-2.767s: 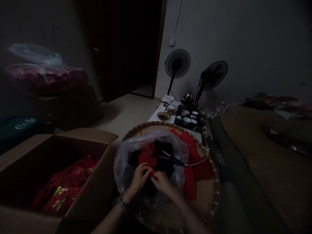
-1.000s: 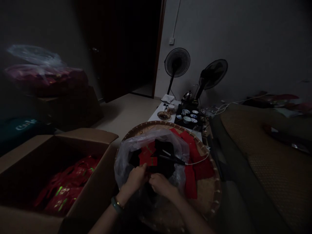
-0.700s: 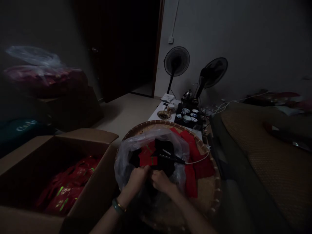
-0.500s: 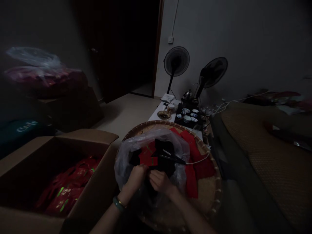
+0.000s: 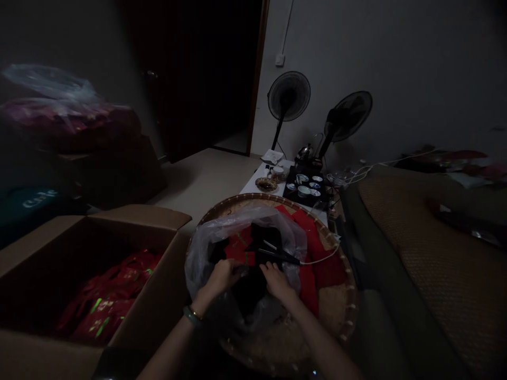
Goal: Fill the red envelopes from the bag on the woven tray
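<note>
A clear plastic bag (image 5: pixel 198 253) lies spread in a round woven bamboo tray (image 5: pixel 336 311), with black material (image 5: pixel 247 293) inside it. My left hand (image 5: pixel 222 275), a green bangle on its wrist, is closed at the lower edge of a red piece with green marks (image 5: pixel 240 245); whatever its fingers hold is hidden. My right hand (image 5: pixel 276 279) is open, fingers stretched over the black material, just below a black tool with two slim arms and a white cord (image 5: pixel 283 256). It resembles a hair straightener. Red cloth strips (image 5: pixel 311 232) lie on the tray's right side.
A cardboard box (image 5: pixel 146 309) at left holds shiny red items (image 5: pixel 114 293). Behind the tray, a low table (image 5: pixel 253 184) carries cups (image 5: pixel 303 191) and a kettle (image 5: pixel 304 153). Two fans (image 5: pixel 289 96) stand by the wall. A woven mat (image 5: pixel 431 274) covers the seat at right.
My hands have come apart: the right has moved right and up toward the black tool, and the left has shifted slightly up. The view has tilted a little.
</note>
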A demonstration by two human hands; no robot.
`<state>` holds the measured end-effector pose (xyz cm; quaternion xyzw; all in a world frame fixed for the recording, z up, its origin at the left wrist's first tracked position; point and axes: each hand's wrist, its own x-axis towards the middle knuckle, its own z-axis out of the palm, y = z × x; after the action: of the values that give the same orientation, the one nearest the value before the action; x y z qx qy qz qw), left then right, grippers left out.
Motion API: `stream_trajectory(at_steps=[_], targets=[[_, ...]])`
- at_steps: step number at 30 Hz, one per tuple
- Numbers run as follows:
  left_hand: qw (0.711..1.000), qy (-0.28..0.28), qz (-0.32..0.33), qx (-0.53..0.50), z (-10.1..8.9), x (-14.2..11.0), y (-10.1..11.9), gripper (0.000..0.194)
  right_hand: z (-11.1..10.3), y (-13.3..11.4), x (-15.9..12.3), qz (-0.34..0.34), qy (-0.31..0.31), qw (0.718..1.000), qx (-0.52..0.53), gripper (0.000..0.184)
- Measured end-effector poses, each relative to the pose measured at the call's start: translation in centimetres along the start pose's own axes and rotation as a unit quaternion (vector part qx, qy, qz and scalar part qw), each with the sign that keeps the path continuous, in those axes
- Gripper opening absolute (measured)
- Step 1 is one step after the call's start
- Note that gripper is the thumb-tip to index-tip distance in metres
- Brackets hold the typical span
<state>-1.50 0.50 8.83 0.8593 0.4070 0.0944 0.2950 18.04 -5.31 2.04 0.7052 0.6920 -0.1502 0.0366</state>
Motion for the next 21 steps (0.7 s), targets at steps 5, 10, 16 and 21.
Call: stream_trajectory(at_steps=[5, 10, 16, 21], targets=[[0.999, 0.009, -0.004, -0.036, 0.3, 0.2, -0.4, 0.028, 0.6, 0.1, 0.3, 0.01, 0.026, 1.0, 0.01, 0.05], [0.999, 0.018, 0.003, -0.048, 0.6, 0.4, -0.5, 0.029, 1.7, 1.6, 1.0, -0.01, 0.108, 0.976, 0.187, 0.034], [0.999, 0.019, -0.001, -0.038, 0.5, 0.3, -0.2, 0.029, 1.4, 0.9, 1.6, 0.064, 0.09, 0.795, 0.596, 0.027], [0.998, 0.022, 0.015, -0.048, 0.7, 0.5, -0.6, 0.028, 0.8, -0.2, 0.6, 0.056, 0.027, 0.581, 0.811, 0.039]])
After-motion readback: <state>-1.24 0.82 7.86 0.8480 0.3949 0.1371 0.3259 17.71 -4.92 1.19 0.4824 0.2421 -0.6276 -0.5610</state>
